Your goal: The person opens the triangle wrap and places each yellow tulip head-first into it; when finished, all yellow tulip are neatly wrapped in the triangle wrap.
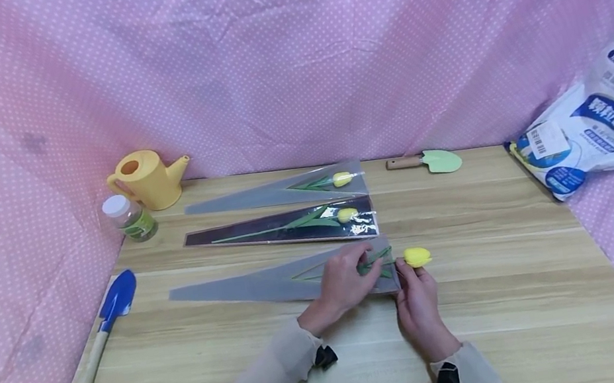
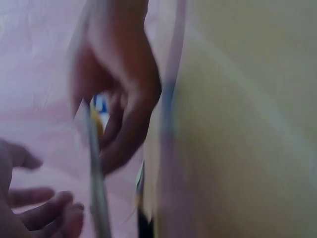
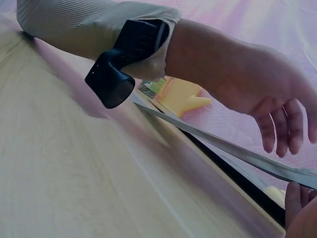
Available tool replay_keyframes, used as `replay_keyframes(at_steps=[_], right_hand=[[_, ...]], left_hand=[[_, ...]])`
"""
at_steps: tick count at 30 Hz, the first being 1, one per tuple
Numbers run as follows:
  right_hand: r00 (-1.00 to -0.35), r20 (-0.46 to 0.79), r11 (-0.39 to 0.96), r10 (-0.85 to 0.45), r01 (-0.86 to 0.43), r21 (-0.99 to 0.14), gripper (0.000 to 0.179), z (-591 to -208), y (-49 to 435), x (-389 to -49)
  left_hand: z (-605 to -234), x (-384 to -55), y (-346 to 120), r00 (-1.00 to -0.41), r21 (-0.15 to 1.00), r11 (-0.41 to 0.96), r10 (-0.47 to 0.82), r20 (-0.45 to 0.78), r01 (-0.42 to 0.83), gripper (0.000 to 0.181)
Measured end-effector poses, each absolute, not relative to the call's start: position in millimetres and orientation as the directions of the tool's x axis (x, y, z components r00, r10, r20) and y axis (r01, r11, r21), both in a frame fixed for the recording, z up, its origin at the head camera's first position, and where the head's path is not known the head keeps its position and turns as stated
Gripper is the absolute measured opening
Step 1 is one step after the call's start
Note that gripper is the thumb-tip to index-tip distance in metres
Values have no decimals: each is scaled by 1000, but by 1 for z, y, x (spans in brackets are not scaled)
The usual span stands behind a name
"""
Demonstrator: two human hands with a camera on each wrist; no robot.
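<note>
A yellow artificial tulip [image 1: 416, 257] lies with its leaves and stem inside a long tapered grey flower sleeve [image 1: 238, 287], its bloom sticking out beyond the wide end. My right hand [image 1: 419, 304] grips that wide end at its near corner, close below the bloom. In the left wrist view the right hand [image 2: 126, 74] pinches the edge of the sleeve. Over the leaves hovers my left hand [image 1: 348, 280], fingers loosely bent. The right wrist view shows the left hand [image 3: 252, 74] above the sleeve [image 3: 223, 141], which is raised off the table.
Behind lie a black sleeve [image 1: 253, 230] and another grey sleeve [image 1: 242, 200], each with a yellow tulip. A yellow watering can [image 1: 151, 182], a small bottle [image 1: 133, 219] and a blue trowel [image 1: 114, 309] are left. A green trowel [image 1: 441, 161] and a white bag [image 1: 599, 132] are right.
</note>
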State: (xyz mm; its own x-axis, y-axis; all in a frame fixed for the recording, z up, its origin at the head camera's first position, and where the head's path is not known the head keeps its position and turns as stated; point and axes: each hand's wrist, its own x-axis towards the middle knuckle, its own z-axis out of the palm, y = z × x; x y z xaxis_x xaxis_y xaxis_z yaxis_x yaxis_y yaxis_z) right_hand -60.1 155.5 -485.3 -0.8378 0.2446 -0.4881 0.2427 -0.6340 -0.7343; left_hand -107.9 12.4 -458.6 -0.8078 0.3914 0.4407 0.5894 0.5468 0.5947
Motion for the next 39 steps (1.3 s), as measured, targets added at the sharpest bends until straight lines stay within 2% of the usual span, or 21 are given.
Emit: replay_keyframes(at_steps=[4,7,12,19,24,26,31,34,39], right_hand=[[-843,-485,-662,231,229,-713,45,-484,161,-60],[-845,-484,-694,228,207,-690,46,-484,163,-60],[-854,-473,-736,218,174,-654,49,-481,169,-61],[-853,-471,-787,226,125,-604,38,-478,175,-62],[-862,-469,-828,192,113,-549,45,-478,180,-60],[-872,-457,-847,174,104,-521,44,-478,182,-59],[-875,-457,-896,159,66,-438,31,-479,184,-60],[-869,-460,-882,179,66,-468,31,-479,183,-60],[-867,-441,-793,231,95,-602,45,-479,181,-60]], left_hand=[[-453,-117,-3,-811,509,638,517,273,578,65],[-450,-125,-18,-788,454,671,602,127,586,92],[-449,-136,-47,-758,366,699,651,31,615,111],[-451,-142,-63,-777,307,746,628,-30,591,114],[-453,-141,-61,-784,320,756,618,-59,571,109],[-456,-141,-60,-790,322,759,611,-53,566,106],[-459,-140,-58,-800,300,765,600,-10,570,99],[-459,-140,-57,-798,283,763,603,14,581,97],[-455,-139,-57,-794,281,755,605,48,592,97]])
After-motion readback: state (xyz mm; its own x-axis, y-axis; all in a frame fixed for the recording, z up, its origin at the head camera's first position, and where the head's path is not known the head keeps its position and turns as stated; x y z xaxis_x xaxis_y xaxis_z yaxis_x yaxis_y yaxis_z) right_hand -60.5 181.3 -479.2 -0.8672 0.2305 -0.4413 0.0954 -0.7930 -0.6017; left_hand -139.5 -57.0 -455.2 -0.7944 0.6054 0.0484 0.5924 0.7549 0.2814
